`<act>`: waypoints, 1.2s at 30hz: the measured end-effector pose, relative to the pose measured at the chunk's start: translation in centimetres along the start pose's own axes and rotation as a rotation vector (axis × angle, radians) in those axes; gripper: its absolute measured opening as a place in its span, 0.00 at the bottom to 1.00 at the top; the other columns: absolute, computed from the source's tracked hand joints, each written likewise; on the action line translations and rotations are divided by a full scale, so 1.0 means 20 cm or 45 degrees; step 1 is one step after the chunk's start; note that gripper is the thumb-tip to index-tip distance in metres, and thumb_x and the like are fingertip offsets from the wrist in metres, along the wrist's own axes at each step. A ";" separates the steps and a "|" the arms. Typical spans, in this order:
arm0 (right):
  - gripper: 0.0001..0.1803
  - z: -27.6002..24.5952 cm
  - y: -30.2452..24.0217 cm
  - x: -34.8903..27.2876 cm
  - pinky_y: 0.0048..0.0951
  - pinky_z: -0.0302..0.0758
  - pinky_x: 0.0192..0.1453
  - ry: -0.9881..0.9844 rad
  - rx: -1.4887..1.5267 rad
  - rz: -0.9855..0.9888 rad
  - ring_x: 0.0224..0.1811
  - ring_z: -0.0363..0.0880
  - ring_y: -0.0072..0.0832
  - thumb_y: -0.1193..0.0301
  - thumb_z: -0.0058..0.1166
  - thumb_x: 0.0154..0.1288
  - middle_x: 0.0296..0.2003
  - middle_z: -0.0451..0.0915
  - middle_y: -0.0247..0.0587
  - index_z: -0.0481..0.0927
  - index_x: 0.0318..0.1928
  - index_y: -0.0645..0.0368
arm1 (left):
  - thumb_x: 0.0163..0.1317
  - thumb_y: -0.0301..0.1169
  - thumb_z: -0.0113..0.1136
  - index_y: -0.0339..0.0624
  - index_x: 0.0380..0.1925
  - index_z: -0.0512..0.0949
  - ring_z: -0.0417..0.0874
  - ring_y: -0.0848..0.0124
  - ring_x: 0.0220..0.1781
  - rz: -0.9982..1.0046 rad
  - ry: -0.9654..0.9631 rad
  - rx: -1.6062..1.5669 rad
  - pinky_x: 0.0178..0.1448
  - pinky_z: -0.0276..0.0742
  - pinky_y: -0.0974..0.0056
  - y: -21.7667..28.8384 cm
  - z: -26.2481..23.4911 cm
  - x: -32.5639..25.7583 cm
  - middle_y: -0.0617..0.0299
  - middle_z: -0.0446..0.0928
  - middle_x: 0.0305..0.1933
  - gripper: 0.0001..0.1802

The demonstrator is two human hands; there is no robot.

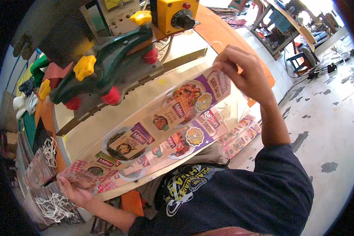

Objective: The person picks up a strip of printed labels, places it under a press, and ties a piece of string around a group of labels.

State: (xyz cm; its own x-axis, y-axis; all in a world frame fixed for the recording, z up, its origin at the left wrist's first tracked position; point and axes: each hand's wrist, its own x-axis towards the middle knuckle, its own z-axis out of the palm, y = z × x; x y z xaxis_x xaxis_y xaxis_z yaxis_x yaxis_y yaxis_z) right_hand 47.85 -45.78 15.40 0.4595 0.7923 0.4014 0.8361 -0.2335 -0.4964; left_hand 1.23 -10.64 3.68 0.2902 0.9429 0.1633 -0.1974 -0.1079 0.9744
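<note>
A long, glossy printed plastic strip [132, 144] with food pictures stretches between my two hands, tilted up toward the right. My right hand [242, 70] pinches its far right corner between thumb and fingers. At the near left end, my left hand [76, 192] grips the edge, part of its fingers hidden by the sheet. Beneath lies a second printed sheet [202, 135] on the cream work surface [94, 135]. Just beyond stands a dark green press-like machine [118, 55] with yellow star knobs and red round parts.
A yellow control box [177, 15] with a black dial stands behind the machine, on an orange table [224, 29]. Stacked printed bundles with white cords [53, 204] sit at the left. More printed sheets [240, 135] lie by the right edge. A worn floor [318, 129] extends right.
</note>
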 end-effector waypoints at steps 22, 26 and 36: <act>0.11 -0.46 0.48 -0.28 0.22 0.72 0.37 0.393 0.075 0.450 0.32 0.75 0.16 0.65 0.61 0.72 0.32 0.83 0.30 0.86 0.43 0.61 | 0.75 0.51 0.50 0.32 0.65 0.72 0.72 0.55 0.71 -0.063 -0.069 0.090 0.73 0.68 0.49 0.06 -0.09 0.03 0.48 0.73 0.68 0.34; 0.10 -0.43 0.15 -0.24 0.22 0.72 0.36 0.152 0.347 0.312 0.31 0.74 0.15 0.68 0.61 0.72 0.34 0.83 0.31 0.84 0.39 0.63 | 0.75 0.53 0.50 0.32 0.64 0.73 0.74 0.58 0.68 -0.114 0.018 0.010 0.72 0.69 0.51 0.05 -0.07 0.01 0.49 0.75 0.66 0.34; 0.08 -0.21 -0.27 -0.19 0.35 0.74 0.31 -0.665 1.110 -0.611 0.29 0.82 0.38 0.73 0.62 0.70 0.30 0.82 0.47 0.85 0.37 0.68 | 0.74 0.39 0.61 0.39 0.49 0.77 0.82 0.69 0.51 -0.097 0.212 -0.109 0.59 0.76 0.61 0.06 -0.05 -0.03 0.60 0.81 0.49 0.15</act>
State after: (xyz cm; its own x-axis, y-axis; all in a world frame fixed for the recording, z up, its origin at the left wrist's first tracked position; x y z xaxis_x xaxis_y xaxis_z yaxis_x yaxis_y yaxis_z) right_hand 42.94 -49.91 19.82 -0.2066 0.8812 0.4252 0.3034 0.4709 -0.8284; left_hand -0.03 -10.98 4.52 0.1496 0.9872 0.0545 -0.2619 -0.0135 0.9650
